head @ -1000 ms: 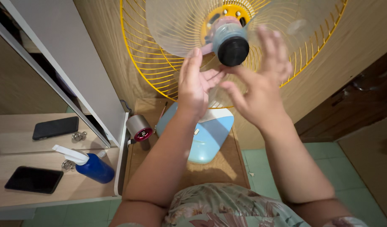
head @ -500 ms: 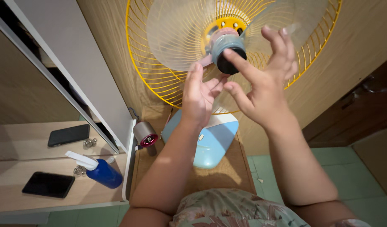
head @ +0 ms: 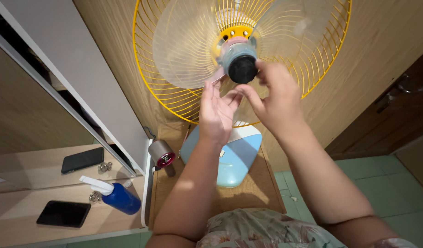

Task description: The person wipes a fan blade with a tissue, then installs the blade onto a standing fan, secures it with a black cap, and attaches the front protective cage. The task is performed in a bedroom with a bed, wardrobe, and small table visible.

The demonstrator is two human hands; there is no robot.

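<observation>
Your right hand [head: 276, 98] has closed in since half a second ago: its fingers, spread before, now curl around the black cap [head: 242, 69] at the fan's hub. Your left hand [head: 216, 110] stays open, palm under the clear blade [head: 186, 43], holding nothing.

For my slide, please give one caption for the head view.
Right hand grips the fan's black hub cap; left hand rests open below the clear blades.

A dark, blank phone screen [head: 63, 213] is seen lying flat on the near left shelf. A second black phone [head: 82, 159] is seen farther back, in the mirror. Between them, a blue spray bottle [head: 116, 196] with a white trigger is laid.
</observation>
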